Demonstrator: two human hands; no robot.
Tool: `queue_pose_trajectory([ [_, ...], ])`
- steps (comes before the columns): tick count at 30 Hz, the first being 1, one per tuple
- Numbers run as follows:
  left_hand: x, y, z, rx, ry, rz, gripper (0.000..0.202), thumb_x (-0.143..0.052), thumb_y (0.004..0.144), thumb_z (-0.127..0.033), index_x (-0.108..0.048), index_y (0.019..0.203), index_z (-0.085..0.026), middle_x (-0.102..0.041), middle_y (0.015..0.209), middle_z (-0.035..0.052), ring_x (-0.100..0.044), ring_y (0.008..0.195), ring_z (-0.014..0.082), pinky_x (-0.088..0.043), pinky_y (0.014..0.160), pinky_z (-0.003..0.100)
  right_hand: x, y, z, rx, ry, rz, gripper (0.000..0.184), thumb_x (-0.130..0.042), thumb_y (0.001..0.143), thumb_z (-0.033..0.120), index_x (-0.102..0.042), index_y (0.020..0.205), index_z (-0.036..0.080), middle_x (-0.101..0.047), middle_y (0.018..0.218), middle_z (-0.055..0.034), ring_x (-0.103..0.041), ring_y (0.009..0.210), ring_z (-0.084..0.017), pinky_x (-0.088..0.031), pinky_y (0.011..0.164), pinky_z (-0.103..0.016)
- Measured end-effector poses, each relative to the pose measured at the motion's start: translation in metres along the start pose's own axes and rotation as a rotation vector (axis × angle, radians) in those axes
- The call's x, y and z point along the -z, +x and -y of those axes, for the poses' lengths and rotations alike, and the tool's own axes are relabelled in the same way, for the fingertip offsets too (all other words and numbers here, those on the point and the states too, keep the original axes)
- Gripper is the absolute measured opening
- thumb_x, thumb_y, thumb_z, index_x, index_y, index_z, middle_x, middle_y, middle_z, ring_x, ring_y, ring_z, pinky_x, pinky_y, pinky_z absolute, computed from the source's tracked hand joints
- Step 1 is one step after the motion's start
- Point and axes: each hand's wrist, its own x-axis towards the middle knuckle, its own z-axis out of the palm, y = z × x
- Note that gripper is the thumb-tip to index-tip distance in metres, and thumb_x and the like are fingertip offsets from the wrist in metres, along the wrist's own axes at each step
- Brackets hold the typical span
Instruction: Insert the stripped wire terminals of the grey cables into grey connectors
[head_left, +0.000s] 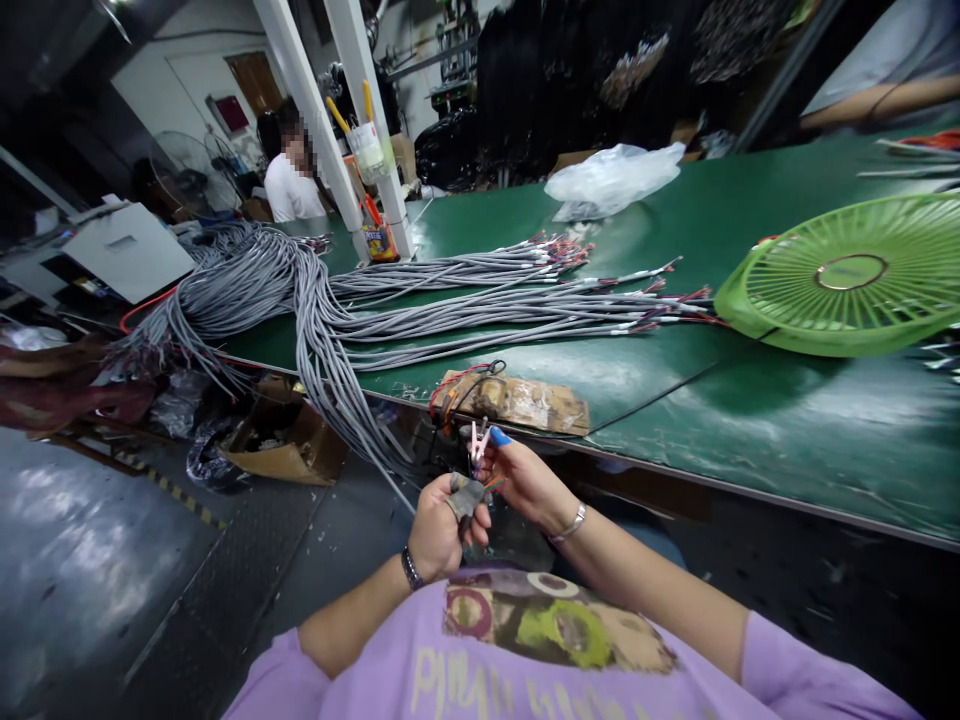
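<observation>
Just off the worktop [750, 420] edge, the left hand [442, 525] has its fingers closed round a grey cable end [465, 495]. The right hand [525, 480] fingers pinch its coloured wires [478, 442]. Beyond lie a taped brown block [525, 402], cable bundles [450, 300] and a green fan grille [847, 275].

1 grey cable end [465, 496], bent, its thin pale wire tips [479, 441] upright, in mid-air

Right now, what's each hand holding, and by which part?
Left hand grips a grey cable near its stripped end; right hand pinches the wire tips. Finer detail unclear.
</observation>
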Motion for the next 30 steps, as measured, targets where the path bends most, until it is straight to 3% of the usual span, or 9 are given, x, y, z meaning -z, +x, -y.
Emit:
queue_pose_trajectory([
  [6,-0.002,0.005,-0.001,0.049,-0.046,-0.023,0.033,-0.071,0.059,-0.041,-0.05,0.065,-0.016,-0.057,0.045,-0.0022,-0.046,0.03,0.0065,-0.023,0.032,0.017,-0.001,0.007,-0.002,-0.064,0.042,-0.011,0.029,-0.068,0.071,0.046,-0.065,0.076,0.018,-0.066,0.075,-0.0043,-0.052,0.059,-0.012,-0.043,0.054,-0.025],
  [14,0.0,0.009,0.003,0.073,-0.033,-0.028,0.034,-0.07,0.059,-0.042,-0.049,0.065,-0.017,-0.058,0.047,-0.0012,-0.046,0.031,0.0065,-0.021,0.032,0.017,0.001,0.013,-0.009,-0.012,0.051,-0.067,0.027,-0.068,0.072,0.046,-0.065,0.079,0.02,-0.066,0.072,-0.0025,-0.053,0.058,-0.013,-0.043,0.055,-0.025],
  [21,0.004,0.001,0.003,0.03,-0.042,-0.014,0.031,-0.069,0.062,-0.04,-0.047,0.064,-0.017,-0.059,0.047,-0.0016,-0.047,0.031,0.0072,-0.021,0.031,0.016,0.0,0.004,-0.002,-0.101,0.09,-0.009,0.03,-0.06,0.077,0.049,-0.064,0.083,0.019,-0.066,0.078,-0.004,-0.055,0.06,-0.012,-0.044,0.056,-0.025],
  [27,0.003,-0.003,0.003,0.002,-0.036,-0.056,0.032,-0.07,0.061,-0.041,-0.049,0.066,-0.017,-0.059,0.048,-0.002,-0.047,0.031,0.0071,-0.023,0.033,0.017,-0.001,0.0,0.001,-0.003,-0.021,-0.023,0.02,-0.063,0.076,0.037,-0.065,0.084,0.018,-0.065,0.076,-0.0036,-0.054,0.062,-0.013,-0.044,0.059,-0.025],
  [30,0.001,-0.001,0.002,-0.014,-0.049,-0.061,0.031,-0.069,0.061,-0.04,-0.05,0.066,-0.017,-0.058,0.048,-0.002,-0.047,0.032,0.007,-0.023,0.033,0.017,0.001,0.001,-0.002,0.055,-0.085,-0.026,0.026,-0.063,0.076,0.043,-0.065,0.082,0.018,-0.064,0.074,-0.0029,-0.052,0.062,-0.013,-0.043,0.059,-0.026],
])
